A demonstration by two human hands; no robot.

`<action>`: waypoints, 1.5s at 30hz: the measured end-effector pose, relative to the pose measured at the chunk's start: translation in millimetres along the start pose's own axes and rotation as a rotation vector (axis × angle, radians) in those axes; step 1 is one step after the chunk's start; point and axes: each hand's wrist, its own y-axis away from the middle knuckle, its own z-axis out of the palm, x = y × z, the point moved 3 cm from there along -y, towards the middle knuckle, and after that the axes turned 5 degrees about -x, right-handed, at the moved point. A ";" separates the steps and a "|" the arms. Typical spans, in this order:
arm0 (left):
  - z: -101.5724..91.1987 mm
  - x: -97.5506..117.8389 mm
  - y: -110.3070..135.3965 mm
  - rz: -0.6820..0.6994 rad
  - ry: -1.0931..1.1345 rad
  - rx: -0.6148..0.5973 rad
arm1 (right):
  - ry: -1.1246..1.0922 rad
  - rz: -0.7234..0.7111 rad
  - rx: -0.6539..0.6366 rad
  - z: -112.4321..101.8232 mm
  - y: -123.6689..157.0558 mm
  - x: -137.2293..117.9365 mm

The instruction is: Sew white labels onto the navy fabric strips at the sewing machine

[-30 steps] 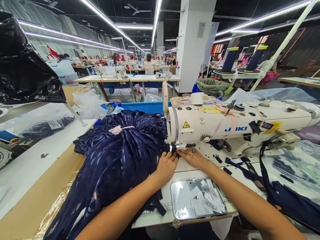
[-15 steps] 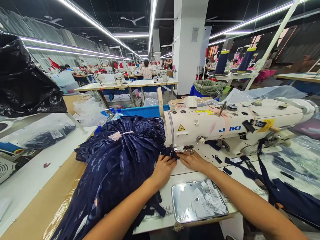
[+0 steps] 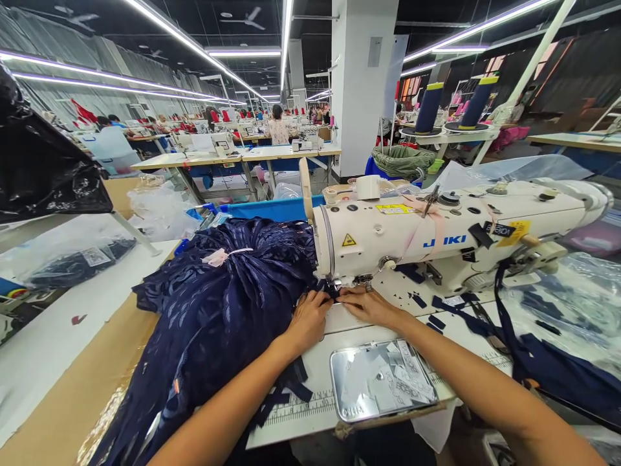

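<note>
A cream Juki sewing machine (image 3: 436, 243) stands on the white table (image 3: 451, 336). A big heap of navy lace fabric (image 3: 228, 304) lies left of it, tied at the top with a pink ribbon (image 3: 219, 256). My left hand (image 3: 308, 318) rests on the fabric's edge just left of the presser foot (image 3: 334, 289), fingers curled and pressing the cloth. My right hand (image 3: 371, 304) lies flat on the machine bed right of the foot, fingertips on a small dark piece of fabric under the needle.
A metal tray of white labels (image 3: 381, 382) sits at the table's front edge between my forearms. Navy strips and scraps (image 3: 490, 323) trail to the right. Black plastic bag (image 3: 39, 162) hangs at left. Two navy thread cones (image 3: 453, 107) stand behind. Other workers sit at distant tables.
The view has shifted slightly; both hands stay at the presser foot, with the left hand's fingers drawn a little closer to the needle.
</note>
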 end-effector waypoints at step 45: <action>-7.4 -19.3 -16.6 0.051 -0.172 0.110 | -0.029 0.347 0.091 26.2 -27.7 38.2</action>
